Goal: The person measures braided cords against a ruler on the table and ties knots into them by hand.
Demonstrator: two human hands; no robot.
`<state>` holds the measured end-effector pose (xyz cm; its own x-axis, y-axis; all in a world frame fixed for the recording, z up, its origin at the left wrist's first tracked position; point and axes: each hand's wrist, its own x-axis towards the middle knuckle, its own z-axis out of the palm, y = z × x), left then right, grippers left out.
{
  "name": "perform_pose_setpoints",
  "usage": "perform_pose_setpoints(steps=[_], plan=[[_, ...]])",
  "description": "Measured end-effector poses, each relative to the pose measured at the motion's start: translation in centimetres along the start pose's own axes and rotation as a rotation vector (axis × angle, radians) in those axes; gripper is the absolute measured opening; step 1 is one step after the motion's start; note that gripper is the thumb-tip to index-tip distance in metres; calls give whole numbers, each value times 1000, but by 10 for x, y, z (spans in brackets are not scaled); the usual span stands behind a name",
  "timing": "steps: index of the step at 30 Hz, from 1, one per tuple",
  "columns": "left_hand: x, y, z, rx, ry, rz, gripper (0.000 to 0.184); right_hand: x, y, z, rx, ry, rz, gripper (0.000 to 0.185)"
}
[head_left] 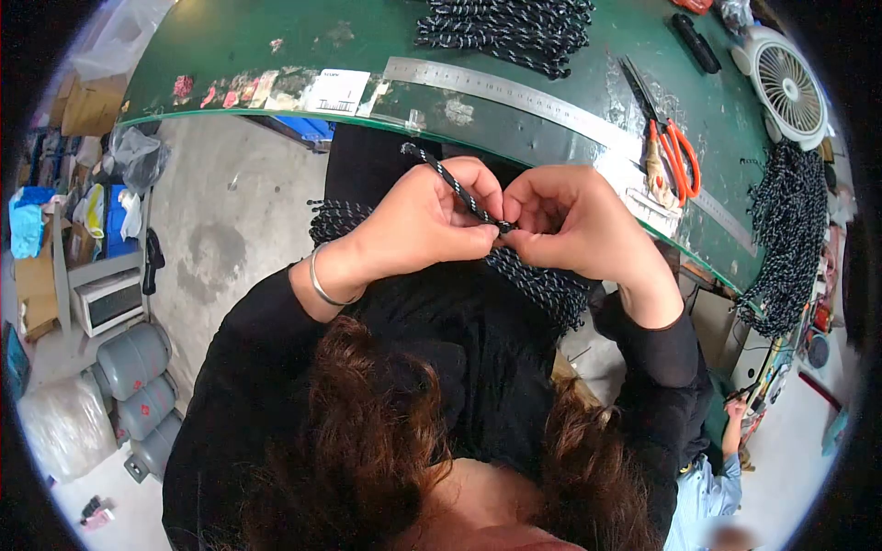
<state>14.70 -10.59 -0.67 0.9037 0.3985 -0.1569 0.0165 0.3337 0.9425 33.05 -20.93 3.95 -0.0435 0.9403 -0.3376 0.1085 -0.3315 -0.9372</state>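
A black cord with white flecks (pixel 447 180) is pinched between my two hands, above my lap. My left hand (pixel 423 216) is closed on it, and one frayed end sticks up past the fingers. My right hand (pixel 574 220) pinches the other end, where the cord looks bunched, perhaps a knot; the fingertips hide most of it. Below the hands, a bundle of the same cords (pixel 542 285) lies across my lap, showing on both sides of the wrists.
On the green table (pixel 303 46) lie a steel ruler (pixel 496 87), orange-handled scissors (pixel 675 151), a black marker-like object (pixel 695 43) and a cord bundle (pixel 505 32). A white fan (pixel 785 83) stands right, above more hanging cords (pixel 790 220). Another person (pixel 712 491) is at lower right.
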Motion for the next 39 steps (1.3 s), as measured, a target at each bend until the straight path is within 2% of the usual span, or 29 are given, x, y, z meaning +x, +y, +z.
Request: perform_pose_setpoints(steps=[3, 9, 13, 18, 23, 29, 34, 38, 39], plan=[[-4, -6, 0, -233, -6, -253, 17, -4, 0, 5, -29, -2, 33, 15], [-9, -3, 5, -183, -47, -288, 17, -15, 3, 14, -68, 6, 93, 13], [-15, -5, 6, -83, -95, -227, 18, -22, 10, 17, -48, 36, 5, 13], [-23, -11, 10, -148, -85, -107, 18, -27, 28, 23, 39, 41, -79, 13], [-20, -13, -1, -175, -202, -146, 16, -27, 38, 28, 163, 31, -167, 14], [-21, 8, 3, -134, -183, -213, 15, -28, 37, 23, 319, -38, -23, 15], [-22, -2, 7, 82, -136, -80, 13, -32, 31, 15, 152, -34, -75, 14], [-20, -4, 8, -9, -143, -109, 14, -29, 33, 5, -267, -97, -391, 16], [-20, -4, 8, -9, -141, -110, 14, -29, 32, 5, -266, -99, -392, 16]])
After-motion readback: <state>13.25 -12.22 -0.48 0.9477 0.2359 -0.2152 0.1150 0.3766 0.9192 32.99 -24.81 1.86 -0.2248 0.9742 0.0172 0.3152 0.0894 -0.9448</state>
